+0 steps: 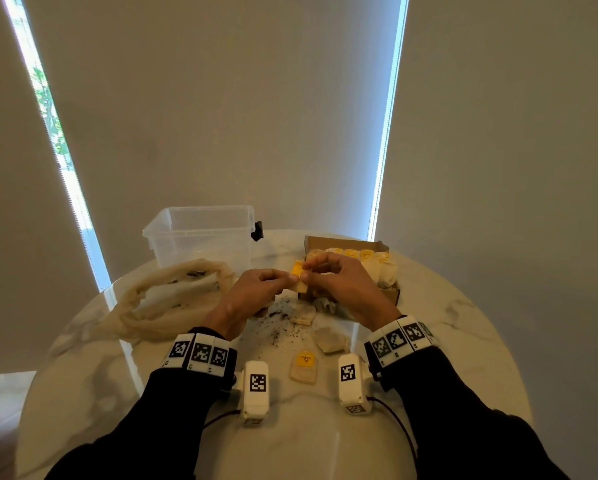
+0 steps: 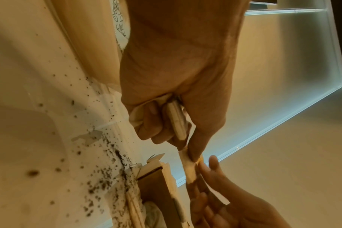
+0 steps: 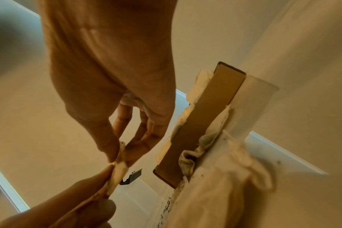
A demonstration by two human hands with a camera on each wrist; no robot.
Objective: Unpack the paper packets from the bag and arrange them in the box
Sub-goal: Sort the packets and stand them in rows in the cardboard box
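Both hands hold one paper packet (image 1: 298, 276) with a yellow label above the table, just left of the cardboard box (image 1: 391, 292). My left hand (image 1: 290, 278) pinches its near end, and more packets (image 2: 176, 120) are tucked in that hand's curled fingers. My right hand (image 1: 308, 269) pinches the packet's other end (image 3: 117, 172) between thumb and forefinger. The box holds a row of yellow-labelled packets (image 1: 359, 254). The beige mesh bag (image 1: 172, 299) lies slack at the left.
A clear plastic tub (image 1: 200, 233) stands behind the bag. Loose packets (image 1: 328, 339) and one with a yellow tag (image 1: 304, 367) lie between my wrists. Dark crumbs (image 1: 283, 317) are scattered on the round marble table (image 1: 463, 341). More packets (image 3: 215, 135) bunch against the box's outer wall.
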